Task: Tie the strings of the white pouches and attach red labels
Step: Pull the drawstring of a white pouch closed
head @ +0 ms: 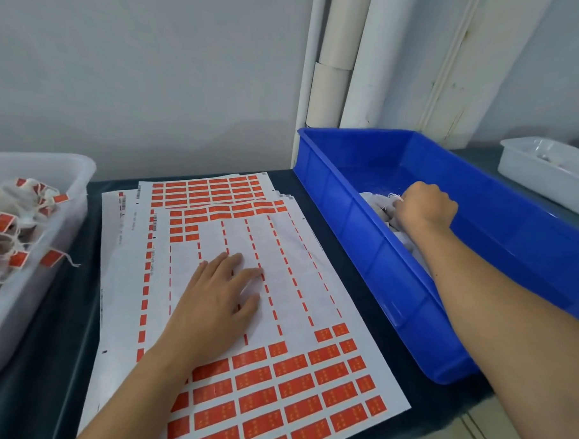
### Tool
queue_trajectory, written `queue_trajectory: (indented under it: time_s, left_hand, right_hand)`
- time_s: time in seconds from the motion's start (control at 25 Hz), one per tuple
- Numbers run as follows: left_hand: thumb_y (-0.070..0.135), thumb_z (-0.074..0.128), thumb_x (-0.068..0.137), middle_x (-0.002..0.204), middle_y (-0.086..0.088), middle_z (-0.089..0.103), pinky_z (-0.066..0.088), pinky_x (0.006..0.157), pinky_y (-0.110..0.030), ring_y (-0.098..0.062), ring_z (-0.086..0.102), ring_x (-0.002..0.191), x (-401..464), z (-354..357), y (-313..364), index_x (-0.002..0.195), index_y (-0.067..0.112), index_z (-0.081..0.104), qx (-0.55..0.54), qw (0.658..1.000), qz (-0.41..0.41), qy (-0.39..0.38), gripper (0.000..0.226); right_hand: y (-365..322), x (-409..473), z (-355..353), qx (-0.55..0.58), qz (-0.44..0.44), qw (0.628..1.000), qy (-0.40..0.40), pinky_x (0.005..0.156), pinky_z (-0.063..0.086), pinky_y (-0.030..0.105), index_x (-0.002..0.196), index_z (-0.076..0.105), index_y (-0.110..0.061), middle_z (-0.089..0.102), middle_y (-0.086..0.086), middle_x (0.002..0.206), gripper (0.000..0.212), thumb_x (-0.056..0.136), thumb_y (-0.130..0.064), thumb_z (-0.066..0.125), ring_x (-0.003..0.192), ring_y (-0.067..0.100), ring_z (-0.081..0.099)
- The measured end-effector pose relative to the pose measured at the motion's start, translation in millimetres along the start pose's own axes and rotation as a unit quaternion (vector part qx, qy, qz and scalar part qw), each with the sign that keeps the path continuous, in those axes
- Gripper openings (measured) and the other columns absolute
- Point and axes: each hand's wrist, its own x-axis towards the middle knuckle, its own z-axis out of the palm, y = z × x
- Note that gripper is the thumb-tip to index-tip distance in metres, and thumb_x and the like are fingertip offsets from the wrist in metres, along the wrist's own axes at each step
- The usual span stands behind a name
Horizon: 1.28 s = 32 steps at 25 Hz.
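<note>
Right hand inside the blue crate, fingers curled down onto a white pouch in the heap at the crate's near-left wall; loose string ends show at the knuckles. Fingertips are hidden behind the back of the hand, so it appears to be a closed grasp on the pouch. Left hand lies flat, fingers straight and slightly spread, pressing on the peeled middle of the top label sheet, holding nothing. Red labels remain in rows along that sheet's near edge and in a few rows at its far edge; more sheets lie fanned underneath, toward the wall. Sheets occupy the centre of the dark worktop, crate just beside them at the right edge. Translucent bin at the left edge holds finished pouches carrying red tags. Small white tray at the far right corner.
</note>
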Motion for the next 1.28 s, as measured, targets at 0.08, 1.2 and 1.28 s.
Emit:
queue_trajectory:
  time_s: [0.08, 1.2, 1.28]
  left_hand:
    - [0.066, 0.031, 0.1, 0.168, 0.018, 0.023, 0.009, 0.126, -0.044, -0.014, 0.014, 0.158, 0, 0, -1, 0.149, 0.051, 0.035, -0.005, 1.0, 0.0, 0.001, 0.051]
    - [0.073, 0.051, 0.089, 0.134, 0.032, 0.058, 0.05, 0.084, -0.009, 0.009, 0.06, 0.118, -4, -44, 1, 0.144, 0.047, 0.045, -0.448, 0.885, -0.087, 0.094, 0.061]
    - [0.067, 0.058, 0.092, 0.124, 0.032, 0.065, 0.054, 0.082, -0.008, 0.009, 0.063, 0.113, -4, -44, 1, 0.137, 0.045, 0.052, -0.458, 0.881, -0.075, 0.091, 0.05]
  right_hand:
    - [-2, -1, -3, 0.008, -0.016, 0.999, 0.033, 0.056, 0.029, 0.036, 0.068, 0.055, -0.015, 0.05, 0.003, 0.062, 0.037, 0.094, -0.036, 0.072, 0.054, 0.021, 0.04]
    - [-143, -128, -95, 0.281, -0.446, 0.819, -0.226, 0.057, 0.049, 0.032, 0.084, 0.075, -0.031, 0.068, -0.008, 0.073, 0.021, 0.097, -0.045, 0.066, 0.066, 0.01, 0.062]
    - [-151, -144, -79, 0.293, -0.466, 0.788, -0.277, 0.063, 0.051, 0.028, 0.089, 0.076, -0.037, 0.07, -0.012, 0.077, 0.015, 0.096, -0.046, 0.067, 0.071, 0.007, 0.064]
